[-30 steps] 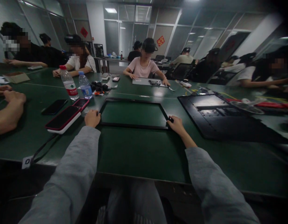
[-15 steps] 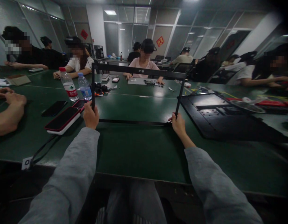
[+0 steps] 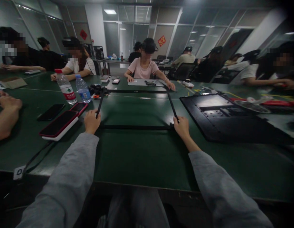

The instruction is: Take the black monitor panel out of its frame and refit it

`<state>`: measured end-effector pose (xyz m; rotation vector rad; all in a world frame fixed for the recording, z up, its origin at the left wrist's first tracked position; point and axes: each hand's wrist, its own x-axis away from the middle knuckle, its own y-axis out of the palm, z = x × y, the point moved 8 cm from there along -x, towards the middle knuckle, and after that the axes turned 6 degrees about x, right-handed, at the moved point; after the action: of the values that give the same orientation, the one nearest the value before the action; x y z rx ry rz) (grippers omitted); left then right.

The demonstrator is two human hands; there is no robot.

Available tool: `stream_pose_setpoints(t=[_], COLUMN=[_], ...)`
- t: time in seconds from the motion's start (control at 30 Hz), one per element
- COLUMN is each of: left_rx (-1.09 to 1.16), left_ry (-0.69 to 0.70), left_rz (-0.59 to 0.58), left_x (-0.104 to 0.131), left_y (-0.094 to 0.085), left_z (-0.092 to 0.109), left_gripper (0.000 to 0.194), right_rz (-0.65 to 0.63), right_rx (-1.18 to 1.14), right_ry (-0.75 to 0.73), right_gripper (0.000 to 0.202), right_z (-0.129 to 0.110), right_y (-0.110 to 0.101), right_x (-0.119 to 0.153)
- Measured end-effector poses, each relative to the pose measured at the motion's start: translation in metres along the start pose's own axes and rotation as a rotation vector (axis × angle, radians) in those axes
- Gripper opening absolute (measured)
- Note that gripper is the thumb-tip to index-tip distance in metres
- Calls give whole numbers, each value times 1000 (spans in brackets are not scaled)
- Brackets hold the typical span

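Green tabletop (image 3: pixel 144 158), shared workroom. Left hand (image 3: pixel 91 122) and right hand (image 3: pixel 182 127) closed on opposite sides of black rectangular frame (image 3: pixel 137 127), far edge raised. Beyond left: red-rimmed phone (image 3: pixel 58 123). Beyond right: black panel (image 3: pixel 232 126), flat.

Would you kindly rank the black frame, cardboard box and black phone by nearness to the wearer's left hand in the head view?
1. Black frame: in the left hand.
2. Black phone: left of that hand.
3. Cardboard box: farther back, left.
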<state>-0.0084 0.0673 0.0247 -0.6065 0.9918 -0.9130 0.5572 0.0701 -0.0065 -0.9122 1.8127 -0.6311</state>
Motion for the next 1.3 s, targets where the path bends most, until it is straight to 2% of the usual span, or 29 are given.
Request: stream_pose_setpoints(t=[0.17,0.37,0.63,0.77,0.87,0.97,1.07,1.17,1.23,1.3], left_rx=[-75,-78,-69,-61,-36,30,118,163,164,165], left_ry=[-27,-49,-84,-89,-80,-6,94,162,206,241], left_rz=[-89,-133,-171,-177,-168,-192,-311,-467,-523,-551], left_x=[-2,-3,-3,-1,1,4,9,18,22,24], left_y=[15,19,22,22,19,16,19,26,28,30], left_z=[-9,-11,-15,-13,-7,7,23,35,40,43], left_gripper=[41,44,41,46,52,55,59,72,82,82], right_rz=[-35,-91,-109,-102,-79,-70,-90,-113,-122,-119], right_rx=[39,95,66,67,45,36,41,29,-5,-50], right_ry=[0,71,119,137,117,93,72,34,9,-4], right_gripper=[40,49,43,44,47,51,55,60,61,61], right_z=[12,26,27,27,25,20,17,13,11,8], right_y=[13,22,21,19,18,18,21,23,23,21], right_x=[-1,0,3,3,0,-1,-1,1,1,0])
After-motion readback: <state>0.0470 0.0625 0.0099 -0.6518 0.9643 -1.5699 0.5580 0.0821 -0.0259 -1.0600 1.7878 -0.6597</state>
